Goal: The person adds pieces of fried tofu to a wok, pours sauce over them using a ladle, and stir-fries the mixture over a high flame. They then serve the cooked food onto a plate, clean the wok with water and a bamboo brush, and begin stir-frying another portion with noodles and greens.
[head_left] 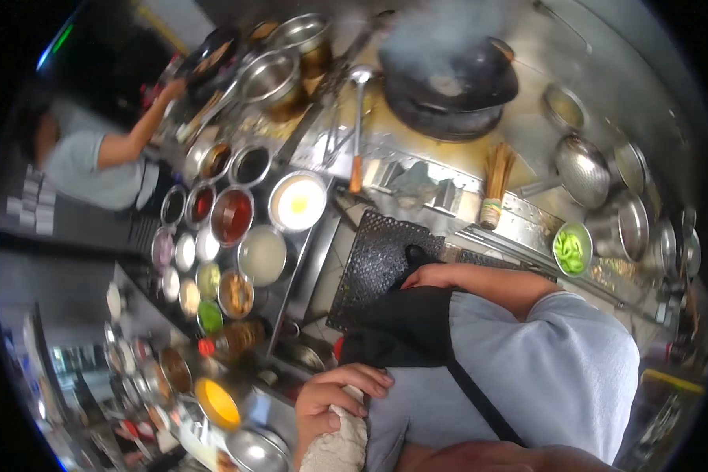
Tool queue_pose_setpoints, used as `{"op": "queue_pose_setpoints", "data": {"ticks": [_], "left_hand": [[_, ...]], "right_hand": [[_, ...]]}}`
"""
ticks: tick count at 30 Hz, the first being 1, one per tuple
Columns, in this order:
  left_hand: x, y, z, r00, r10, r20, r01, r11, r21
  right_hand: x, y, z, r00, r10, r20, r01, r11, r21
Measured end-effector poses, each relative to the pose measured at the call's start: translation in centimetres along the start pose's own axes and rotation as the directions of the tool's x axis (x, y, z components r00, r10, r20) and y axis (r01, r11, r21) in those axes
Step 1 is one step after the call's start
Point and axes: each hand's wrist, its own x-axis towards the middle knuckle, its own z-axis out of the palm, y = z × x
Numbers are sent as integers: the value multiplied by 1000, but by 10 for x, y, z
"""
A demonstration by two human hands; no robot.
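Near, the left hand (340, 400) grips a pale cloth (340, 444), while the right hand (428, 275), its grip unclear, lies by the black apron (401, 330), a dark wok (472, 86) far beyond.

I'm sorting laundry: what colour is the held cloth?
The cloth is off-white, best seen in the head view.

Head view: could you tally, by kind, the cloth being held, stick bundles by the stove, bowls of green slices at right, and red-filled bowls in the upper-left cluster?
Crumpled beige cloth, held: 1
Bound bundle of thin brown sticks: 1
Round bowl of bright-green slices: 1
Round red-filled bowls, larger bowl and smaller bowl: 2
Total: 5
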Motion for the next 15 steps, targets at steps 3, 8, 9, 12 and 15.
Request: {"op": "queue_pose_setpoints", "data": {"ticks": [3, 8, 9, 12, 15], "left_hand": [[49, -5, -6, 994, -86, 74, 86, 996, -3], [123, -21, -20, 976, -173, 134, 178, 984, -22], [133, -24, -25, 968, -208, 140, 212, 977, -13], [167, -36, -30, 959, -247, 136, 250, 968, -8], [201, -49, -34, 954, -266, 136, 271, 963, -15]], "right_hand": [[-3, 22, -19, 988, 0, -156, -9, 999, -53], [-22, 27, -66, 965, 55, -256, -52, 998, 16], [-21, 30, -77, 957, 34, -287, -37, 999, -5], [-27, 21, -111, 934, 30, -356, -16, 999, 41], [-40, 3, -146, 923, 17, -384, 17, 996, 84]]}}
